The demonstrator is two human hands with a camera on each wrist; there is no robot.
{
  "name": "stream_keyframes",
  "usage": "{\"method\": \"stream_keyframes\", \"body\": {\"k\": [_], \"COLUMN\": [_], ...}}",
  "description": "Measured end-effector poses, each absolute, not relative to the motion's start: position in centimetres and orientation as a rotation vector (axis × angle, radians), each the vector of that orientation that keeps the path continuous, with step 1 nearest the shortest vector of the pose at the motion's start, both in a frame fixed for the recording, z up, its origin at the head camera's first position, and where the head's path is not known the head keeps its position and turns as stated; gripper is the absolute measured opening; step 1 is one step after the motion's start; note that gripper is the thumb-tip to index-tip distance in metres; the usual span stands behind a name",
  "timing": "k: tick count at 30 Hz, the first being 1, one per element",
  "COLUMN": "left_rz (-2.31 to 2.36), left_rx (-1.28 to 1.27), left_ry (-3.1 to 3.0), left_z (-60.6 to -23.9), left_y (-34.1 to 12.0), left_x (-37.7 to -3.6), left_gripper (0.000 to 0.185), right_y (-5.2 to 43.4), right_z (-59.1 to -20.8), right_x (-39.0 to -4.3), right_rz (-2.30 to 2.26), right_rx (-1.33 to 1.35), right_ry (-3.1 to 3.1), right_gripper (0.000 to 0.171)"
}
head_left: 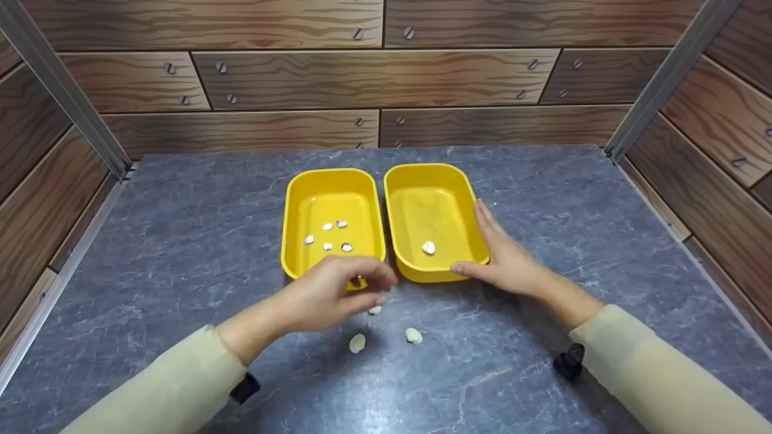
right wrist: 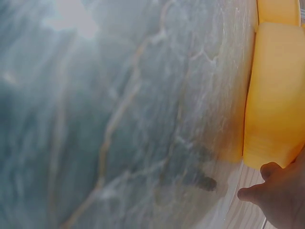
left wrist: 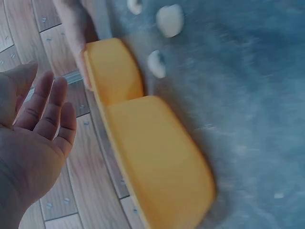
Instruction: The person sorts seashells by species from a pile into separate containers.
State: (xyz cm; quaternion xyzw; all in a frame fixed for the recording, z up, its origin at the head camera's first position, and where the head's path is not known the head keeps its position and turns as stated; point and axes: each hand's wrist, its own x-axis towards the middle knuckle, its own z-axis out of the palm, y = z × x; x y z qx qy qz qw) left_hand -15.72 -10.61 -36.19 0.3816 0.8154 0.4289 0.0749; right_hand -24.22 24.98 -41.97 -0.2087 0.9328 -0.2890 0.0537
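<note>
My left hand (head_left: 335, 292) hovers over the near edge of the left yellow container (head_left: 287, 229), fingers loosely bent. In the left wrist view its palm faces the camera and no object shows between the visible fingers. Several small pale seashells (head_left: 346, 247) lie inside that container. A single white shell (head_left: 429, 248) is in the right yellow container (head_left: 389, 211). My right hand (head_left: 512, 262) rests against this container's near right corner, thumb at the front rim and straight fingers along the right side. Below my left hand, three shells lie on the table, one (head_left: 357, 343) nearest me.
The two containers stand side by side with a narrow gap on the grey marbled table (head_left: 181, 259). Another loose shell (head_left: 413, 336) lies in front of the right container. Wood-patterned panels (head_left: 374, 78) enclose the back and sides, with metal posts (head_left: 66, 84) at the corners.
</note>
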Motion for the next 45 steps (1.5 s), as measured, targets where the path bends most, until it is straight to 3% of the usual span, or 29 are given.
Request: {"method": "stream_keyframes", "body": {"k": [19, 45], "left_rz": [1.143, 1.068], "left_rx": [1.060, 1.115], "left_ry": [2.403, 2.427], "left_z": [-42.4, -44.2], "left_y": [-14.2, -14.2], "left_x": [-14.2, -14.4], "left_gripper": [0.016, 0.030], "right_y": [24.9, 24.9], "right_z": [-42.3, -41.9], "right_x": [-24.1, -24.0], "right_rz": [-0.867, -0.859], "right_rx": [-0.661, -0.648], "right_ry": [2.850, 2.852], "right_gripper": [0.122, 0.124]}}
